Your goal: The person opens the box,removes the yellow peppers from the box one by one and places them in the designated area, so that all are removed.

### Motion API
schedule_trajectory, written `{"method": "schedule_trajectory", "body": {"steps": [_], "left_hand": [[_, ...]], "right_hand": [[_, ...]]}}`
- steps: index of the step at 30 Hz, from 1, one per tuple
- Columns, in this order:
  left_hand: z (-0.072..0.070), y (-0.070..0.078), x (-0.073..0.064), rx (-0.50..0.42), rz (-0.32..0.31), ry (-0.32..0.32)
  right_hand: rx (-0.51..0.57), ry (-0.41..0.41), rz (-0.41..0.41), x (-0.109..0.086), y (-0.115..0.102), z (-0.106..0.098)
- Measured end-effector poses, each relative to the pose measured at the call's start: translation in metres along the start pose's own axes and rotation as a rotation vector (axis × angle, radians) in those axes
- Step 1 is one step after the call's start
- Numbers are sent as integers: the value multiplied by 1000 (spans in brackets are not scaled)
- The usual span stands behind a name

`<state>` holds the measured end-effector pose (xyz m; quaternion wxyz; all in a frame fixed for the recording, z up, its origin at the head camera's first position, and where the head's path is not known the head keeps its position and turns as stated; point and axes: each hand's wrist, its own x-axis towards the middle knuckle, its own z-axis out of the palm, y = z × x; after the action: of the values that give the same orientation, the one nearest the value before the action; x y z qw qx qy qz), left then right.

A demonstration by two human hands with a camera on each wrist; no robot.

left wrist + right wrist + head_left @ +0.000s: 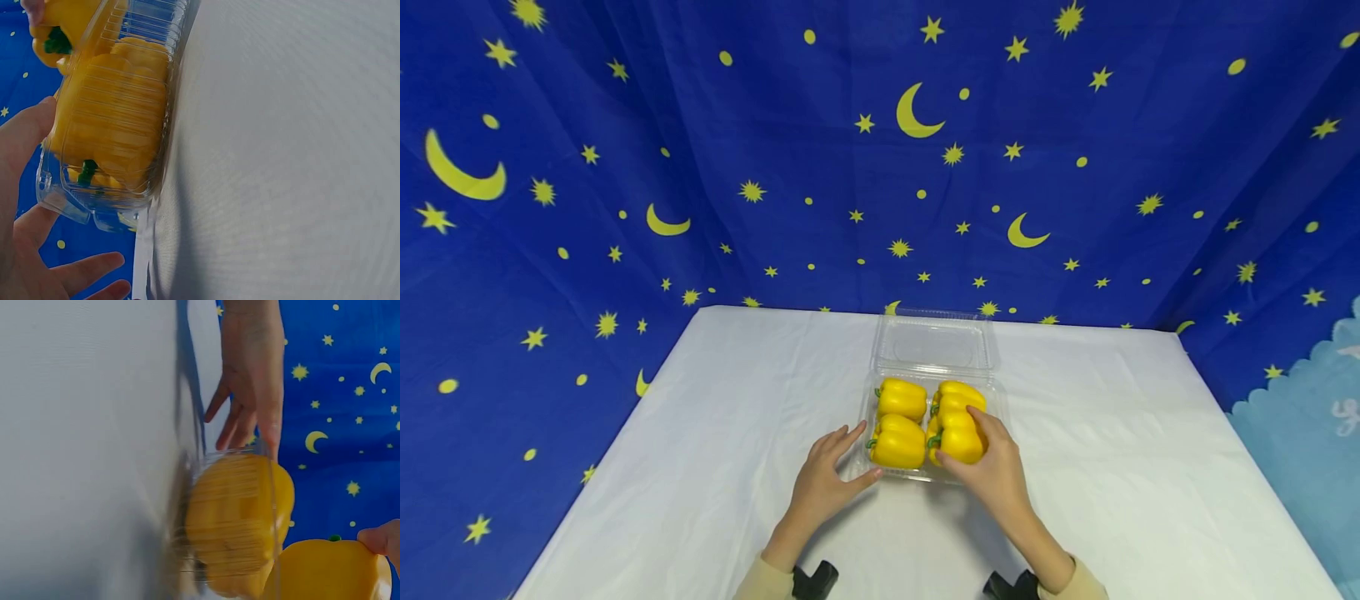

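Observation:
Several yellow bell peppers (898, 442) sit in a clear plastic clamshell container (867, 479) in the head view. My right hand (996, 467) pinches a yellow bell pepper (962, 443) between thumb and fingers, over the container's front right part. In the right wrist view that pepper (331, 572) shows above the rim, with the thumb on it. My left hand (826, 479) has its fingers spread around the container's front left corner. Its thumb and fingers lie close against the clear wall in the left wrist view. Green stems on the peppers point left.
The container's lid (934, 343) lies folded back toward the far table edge. A white cloth (760, 400) covers the table. Blue curtains (820, 150) with yellow moons and stars hang behind and at the sides. Black wrist-worn devices (815, 579) show at the bottom.

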<state>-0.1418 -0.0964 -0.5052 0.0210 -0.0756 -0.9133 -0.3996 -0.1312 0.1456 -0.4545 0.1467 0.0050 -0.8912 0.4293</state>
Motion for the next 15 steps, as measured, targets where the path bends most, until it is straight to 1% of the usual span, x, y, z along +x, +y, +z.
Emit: {"method": "schedule_trajectory", "body": {"steps": [5, 11, 15], "left_hand": [[1, 0, 0, 4, -5, 4], [2, 0, 0, 8, -10, 2], [2, 0, 0, 9, -8, 4]], "right_hand": [[6, 16, -30, 3, -5, -6], [8, 28, -25, 8, -10, -16], [16, 34, -21, 15, -9, -24]]}}
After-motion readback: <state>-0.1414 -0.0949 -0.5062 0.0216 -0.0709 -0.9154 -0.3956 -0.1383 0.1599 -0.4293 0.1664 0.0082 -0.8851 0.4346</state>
